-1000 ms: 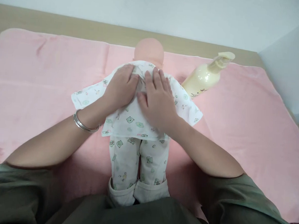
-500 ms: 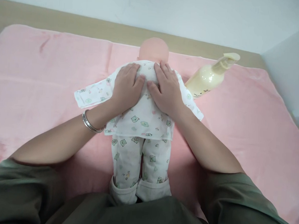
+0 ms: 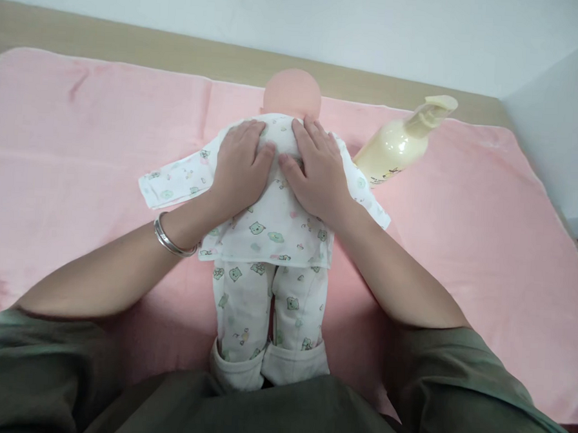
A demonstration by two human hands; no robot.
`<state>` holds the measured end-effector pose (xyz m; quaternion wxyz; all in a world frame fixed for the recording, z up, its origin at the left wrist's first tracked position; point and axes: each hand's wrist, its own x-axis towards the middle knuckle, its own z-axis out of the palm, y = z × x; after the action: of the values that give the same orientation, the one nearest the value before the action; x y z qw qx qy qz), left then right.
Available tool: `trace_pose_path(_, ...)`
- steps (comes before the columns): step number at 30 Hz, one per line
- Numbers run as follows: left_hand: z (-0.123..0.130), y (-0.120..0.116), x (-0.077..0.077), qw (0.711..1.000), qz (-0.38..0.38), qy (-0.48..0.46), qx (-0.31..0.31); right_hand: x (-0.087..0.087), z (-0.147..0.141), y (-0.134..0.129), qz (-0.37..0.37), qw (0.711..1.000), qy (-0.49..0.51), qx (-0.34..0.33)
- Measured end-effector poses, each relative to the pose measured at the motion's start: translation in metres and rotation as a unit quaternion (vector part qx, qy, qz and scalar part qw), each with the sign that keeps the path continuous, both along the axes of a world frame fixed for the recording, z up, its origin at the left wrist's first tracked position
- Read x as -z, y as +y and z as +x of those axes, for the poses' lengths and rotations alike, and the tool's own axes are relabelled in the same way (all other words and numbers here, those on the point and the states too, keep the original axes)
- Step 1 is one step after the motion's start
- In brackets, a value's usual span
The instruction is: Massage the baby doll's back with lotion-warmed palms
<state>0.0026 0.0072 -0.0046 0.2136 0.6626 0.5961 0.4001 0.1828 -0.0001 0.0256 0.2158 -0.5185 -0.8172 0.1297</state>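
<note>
A baby doll (image 3: pixel 293 92) lies with its smooth, bare head at the back and no face showing. It wears a white printed shirt (image 3: pixel 273 235) and matching trousers (image 3: pixel 297 301) with folded cuffs. My left hand (image 3: pixel 240 165) rests flat on the upper left of the shirt, fingers pointing to the head. On the upper right of the shirt lies my right hand (image 3: pixel 320 170), its fingers stretched out and slightly apart. The thumbs point toward each other with a small gap between. Neither hand grips anything visible; the shirt sleeves spread out to both sides.
The doll lies on a pink cloth (image 3: pixel 95 122) over a light wooden surface (image 3: pixel 133 43). A cream pump bottle (image 3: pixel 394 148) leans at the right of the doll's shoulder. White walls (image 3: pixel 328 25) stand behind and at the right.
The whole view has shifted slightly, so the doll, bottle and hands appear a little further left and up. Both hands keep their places on the shirt.
</note>
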Motion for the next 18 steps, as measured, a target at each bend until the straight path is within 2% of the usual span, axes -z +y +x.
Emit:
trace_pose_path(4, 0.001, 0.001, -0.002, 0.999, -0.038, 0.018, -0.006, -0.025, 0.001, -0.008, -0.024, 0.999, -0.017, 0.016)
trace_pose_path(6, 0.001, 0.000, -0.002, 1.000, -0.028, 0.007, -0.013, -0.037, 0.003, -0.013, 0.000, 0.999, -0.009, 0.037)
trace_pose_path(8, 0.002, -0.003, -0.001, 1.000, -0.002, -0.013, -0.018, -0.043, 0.004, -0.018, 0.053, 0.997, 0.006, 0.057)
trace_pose_path(10, 0.002, -0.006, -0.001, 0.999, 0.019, -0.029, -0.020, -0.040, 0.001, -0.022, 0.094, 0.994, 0.006, 0.059)
trace_pose_path(15, 0.003, -0.009, -0.002, 0.999, 0.029, -0.026, -0.025, -0.023, -0.010, -0.027, 0.005, 0.997, -0.064, -0.039)
trace_pose_path(18, 0.002, -0.009, -0.001, 0.999, 0.034, -0.031, -0.021, -0.029, -0.006, -0.028, 0.035, 0.998, -0.039, -0.037)
